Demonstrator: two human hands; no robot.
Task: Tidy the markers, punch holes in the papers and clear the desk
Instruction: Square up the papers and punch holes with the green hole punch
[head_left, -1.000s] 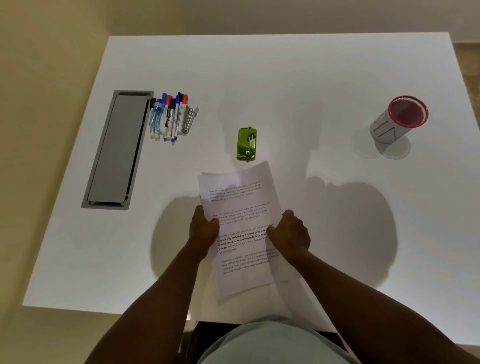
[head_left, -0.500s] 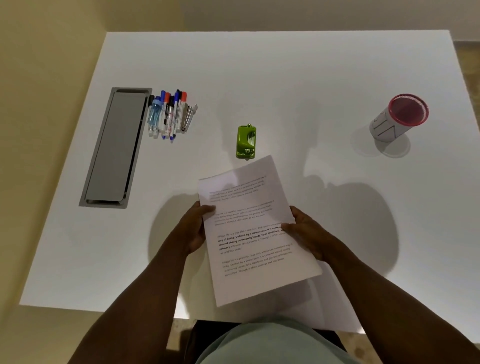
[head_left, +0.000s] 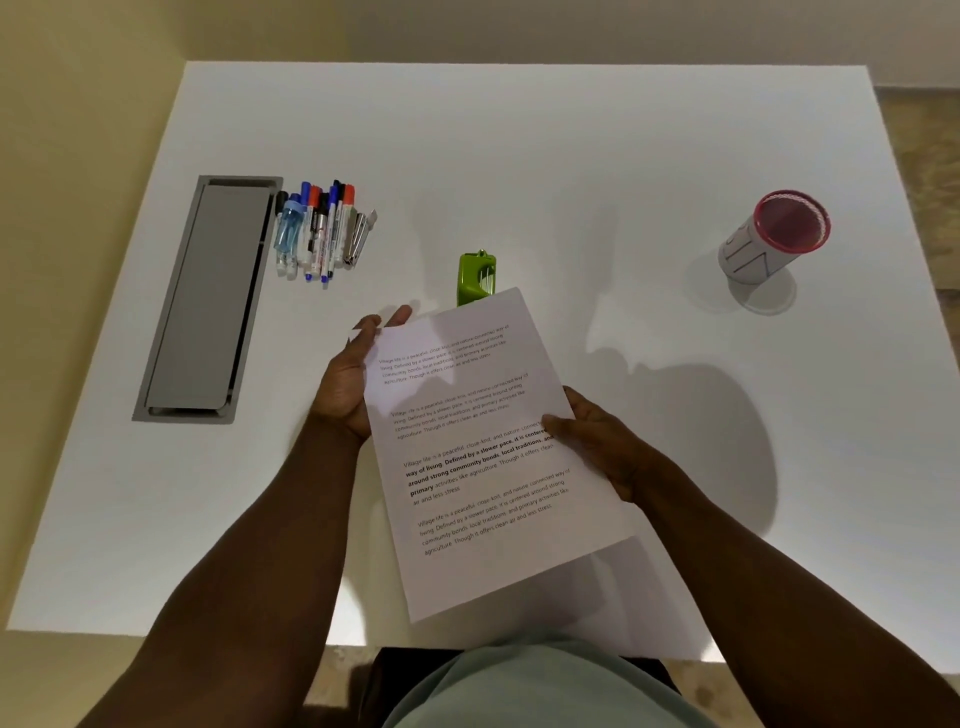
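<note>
A stack of printed papers (head_left: 483, 467) is held tilted above the near middle of the white desk (head_left: 519, 145). My right hand (head_left: 608, 452) pinches its right edge, thumb on top and fingers underneath. My left hand (head_left: 345, 384) lies flat against the left edge with straight fingers, the palm partly under the sheets. A green hole punch (head_left: 475, 273) sits just beyond the papers' top corner, which hides its near end. Several markers (head_left: 322, 228) lie bunched at the left. A red-rimmed pen cup (head_left: 769, 239) stands upright at the right.
A grey recessed cable hatch (head_left: 208, 296) runs along the desk's left side, right beside the markers. A small blue bottle (head_left: 288, 234) and a metal clip (head_left: 361, 228) lie in the marker pile. Walls border the desk at left and back.
The papers have risen and moved away from me, now covering the punch's near end. My left hand slid up the left edge and its fingers straightened. My right hand kept its pinch.
</note>
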